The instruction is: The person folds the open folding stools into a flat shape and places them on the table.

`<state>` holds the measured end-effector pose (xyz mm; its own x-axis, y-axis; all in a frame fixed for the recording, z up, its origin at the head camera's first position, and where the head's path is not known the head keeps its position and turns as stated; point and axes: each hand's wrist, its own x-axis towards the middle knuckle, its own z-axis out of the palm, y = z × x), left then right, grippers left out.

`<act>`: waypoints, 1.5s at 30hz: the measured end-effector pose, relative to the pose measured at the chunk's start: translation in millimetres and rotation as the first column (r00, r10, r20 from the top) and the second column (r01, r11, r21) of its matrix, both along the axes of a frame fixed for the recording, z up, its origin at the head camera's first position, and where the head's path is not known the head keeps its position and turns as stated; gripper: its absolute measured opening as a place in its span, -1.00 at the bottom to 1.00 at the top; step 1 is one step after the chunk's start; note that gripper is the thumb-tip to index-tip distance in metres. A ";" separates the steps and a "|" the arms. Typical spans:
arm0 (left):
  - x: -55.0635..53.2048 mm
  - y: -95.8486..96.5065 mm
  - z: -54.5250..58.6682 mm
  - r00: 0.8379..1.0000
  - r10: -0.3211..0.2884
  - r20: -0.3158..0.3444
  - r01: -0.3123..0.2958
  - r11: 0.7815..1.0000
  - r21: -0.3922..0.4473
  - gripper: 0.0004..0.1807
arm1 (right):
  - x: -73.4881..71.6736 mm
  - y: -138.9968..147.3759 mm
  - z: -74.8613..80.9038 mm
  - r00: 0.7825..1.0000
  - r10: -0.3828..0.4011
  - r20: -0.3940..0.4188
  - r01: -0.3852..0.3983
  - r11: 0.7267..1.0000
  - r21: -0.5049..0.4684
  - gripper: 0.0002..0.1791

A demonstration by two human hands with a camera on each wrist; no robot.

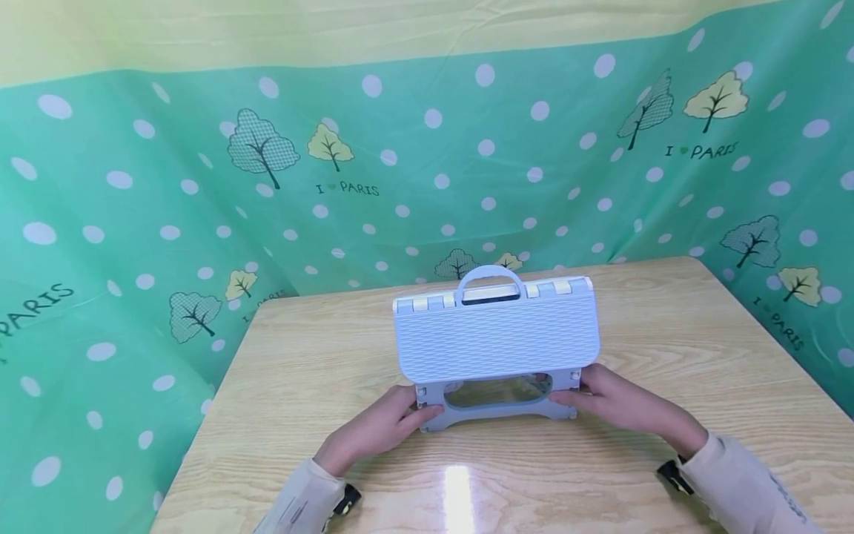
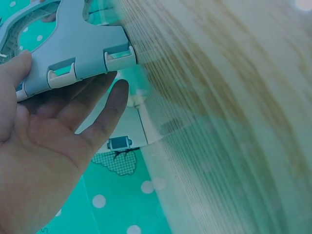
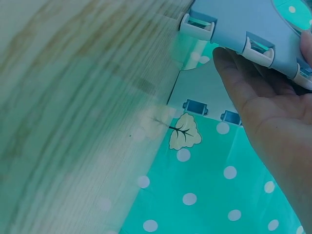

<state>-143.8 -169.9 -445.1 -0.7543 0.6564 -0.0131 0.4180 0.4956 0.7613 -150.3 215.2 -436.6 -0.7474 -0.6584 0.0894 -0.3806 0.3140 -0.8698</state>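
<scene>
In the head view, a light-blue folding stool [image 1: 497, 337] is between the two hands, its feet on or just above the table [image 1: 320, 371]; which of the two is hard to tell. Above and beyond the hands, its textured seat half [image 1: 497, 345] slopes down towards the person, with the handle [image 1: 490, 272] at the top. The left hand [image 1: 380, 423] grips one end of the near leg panel [image 1: 435, 394], thumb across the front; the right hand [image 1: 620, 400] holds the other end likewise.

In the left wrist view, the left hand's thumb lies over the panel's face and its fingers reach behind the edge, the little finger clear of it. Past those fingertips is the far leg panel [image 2: 129, 126], apart from the near one.

In the right wrist view, the right hand's fingers lie behind the near panel's edge, its thumb cut off by the frame; the far panel shows beyond them.

The step looks like working the stool's legs with the seat half-folded, whether opening or closing I cannot tell. If opening, the next move probably calls for an even spread of the legs, then pressing the seat flat.
</scene>
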 end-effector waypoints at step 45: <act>1.6 0.8 2.7 0.998 0.008 0.058 -0.008 1.000 -0.003 -0.46 | -1.8 1.1 -0.7 0.999 0.038 -0.005 -0.038 0.999 -0.024 -0.53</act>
<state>-142.1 -169.1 -442.3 -0.7574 0.6503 -0.0589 0.3693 0.5009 0.7828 -152.1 216.3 -437.3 -0.7214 -0.6839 0.1090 -0.3960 0.2782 -0.8751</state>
